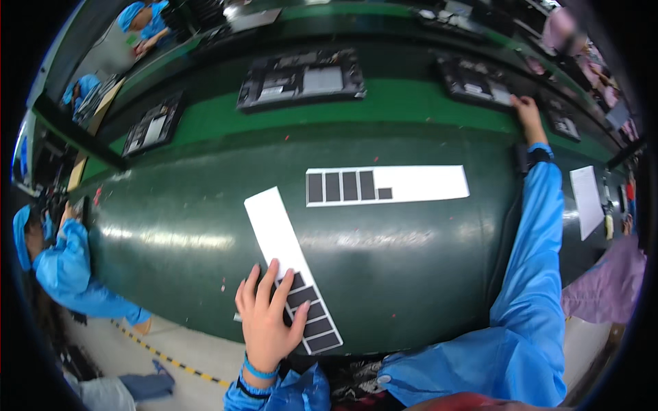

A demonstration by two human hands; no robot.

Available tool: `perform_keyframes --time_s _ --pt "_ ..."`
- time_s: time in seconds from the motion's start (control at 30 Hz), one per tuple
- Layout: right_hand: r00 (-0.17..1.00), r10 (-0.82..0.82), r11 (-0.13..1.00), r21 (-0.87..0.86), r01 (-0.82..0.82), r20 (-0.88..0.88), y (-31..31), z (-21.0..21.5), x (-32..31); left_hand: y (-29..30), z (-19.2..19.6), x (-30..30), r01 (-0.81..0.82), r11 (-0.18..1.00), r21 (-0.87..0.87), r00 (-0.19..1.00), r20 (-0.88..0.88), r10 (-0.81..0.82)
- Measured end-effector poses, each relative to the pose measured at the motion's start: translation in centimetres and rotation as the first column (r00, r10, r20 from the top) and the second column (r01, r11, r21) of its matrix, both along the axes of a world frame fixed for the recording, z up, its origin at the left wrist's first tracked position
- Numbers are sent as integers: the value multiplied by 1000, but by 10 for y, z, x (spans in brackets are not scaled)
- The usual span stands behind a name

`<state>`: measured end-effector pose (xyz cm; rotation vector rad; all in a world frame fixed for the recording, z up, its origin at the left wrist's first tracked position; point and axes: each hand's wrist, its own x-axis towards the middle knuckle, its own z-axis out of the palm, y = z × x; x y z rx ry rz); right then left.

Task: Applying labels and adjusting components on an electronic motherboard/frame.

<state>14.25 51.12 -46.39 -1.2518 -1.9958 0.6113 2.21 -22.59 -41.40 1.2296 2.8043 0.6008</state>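
My left hand point(268, 316) lies with its fingers spread over a white backing strip point(272, 222) that carries several black rectangular stickers point(312, 312). The strip is slanted near the front edge of the green table. Farther off, a second white strip point(425, 182) lies nearly level, with black stickers on its left half and a small black piece beside them. With my right arm stretched far forward, my right hand point(526, 116) has its fingers bent onto the right end of an opened laptop base point(473, 81). Its fingertips are partly hidden at that edge.
More opened laptop bases, one at centre point(301, 79) and one at left point(154, 125), sit on the green conveyor belt point(404, 109). A white sheet point(586, 198) lies at right. A co-worker in blue point(65, 264) sits at left; a person in pink point(603, 281) is at right.
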Motion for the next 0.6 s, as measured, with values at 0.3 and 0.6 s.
perform_keyframes --time_s 0.3,0.6 --pt "702 -75 885 -372 -280 -708 -53 17 -45 0 -3 2 -6 999 49 996 -91 10" --pt "542 -87 964 -208 -167 -836 -124 60 25 -9 -20 7 58 964 260 984 -176 -12"
